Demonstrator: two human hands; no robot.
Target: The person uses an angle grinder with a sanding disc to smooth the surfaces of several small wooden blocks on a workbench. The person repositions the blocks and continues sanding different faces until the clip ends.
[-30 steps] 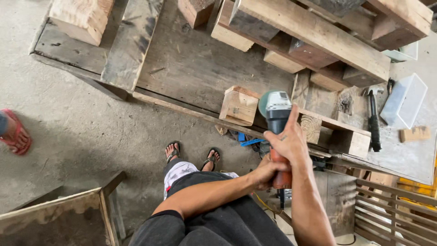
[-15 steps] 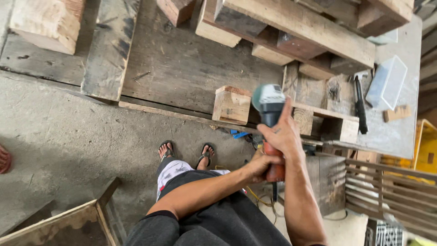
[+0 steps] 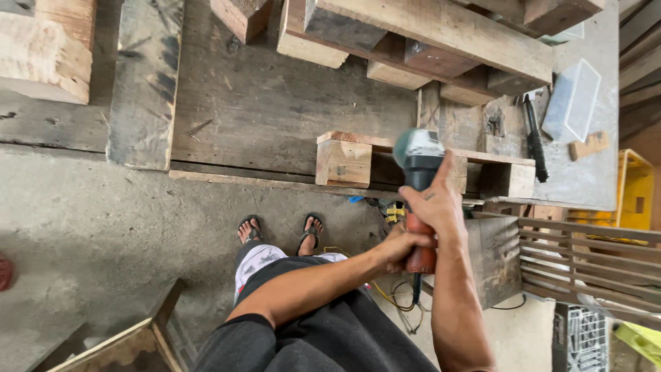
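A corded angle grinder with a teal-grey head and a red-orange rear grip is held upright in front of me. My right hand wraps its black body just below the head. My left hand closes on the red-orange rear grip lower down. The cord hangs from the grip's end toward the floor. Beyond the grinder lies a wooden pallet piece with block feet, on a large worn wooden platform.
Stacked timber beams lie at the top. A hammer, a clear plastic box and a small wood offcut rest on the right. A slatted pallet stands at right. My sandalled feet stand on concrete; a wooden frame is lower left.
The view has swung slightly to the left and closer to the platform. Both hands keep the same grip on the grinder, which stays upright.
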